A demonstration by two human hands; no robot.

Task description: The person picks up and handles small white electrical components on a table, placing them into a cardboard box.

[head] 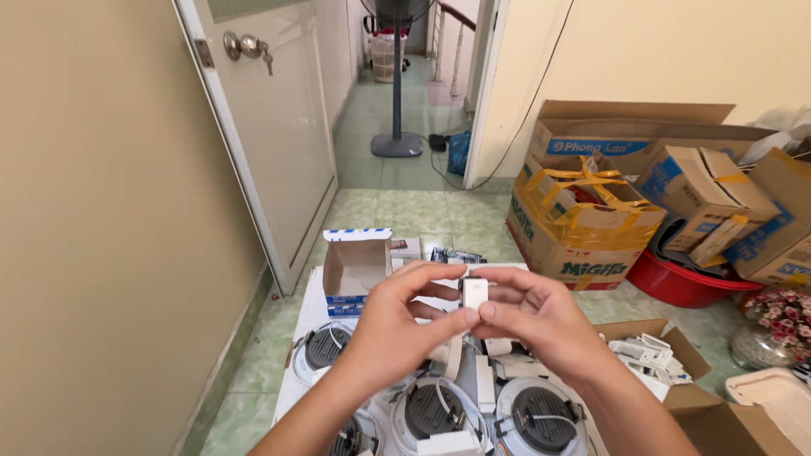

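Left hand (397, 325) came in from the near left, fingers curled, thumb tip pressed to the lower near edge of a small white rectangular part (475, 293). Right hand (541, 317) came in from the near right, with index and thumb pinched on the same part at its lower right corner. Both hands were thus clamped on one object, held in the air at the centre of the view, above the floor clutter.

Key relation: the part sat between the two hands, just right of the left fingertips and just left of the right fingertips. Its long axis ran roughly upright, top end tipped slightly away from the camera. Neither hand was clearly nearer; the right appeared to carry more of the grip, though its fingers hid the contact, so this is uncertain.

Surroundings, left to right: an open small cardboard box (356, 266) stood on the white sheet (311, 306) at far left of the hands. Round recessed light fixtures (432, 411) with dark backs and white rims lay directly below the hands, near edge of view. A brown carton of white parts (655, 355) sat to the right, and a taped yellow-strapped carton (583, 224) stood farther back, beside a red basin (680, 283).
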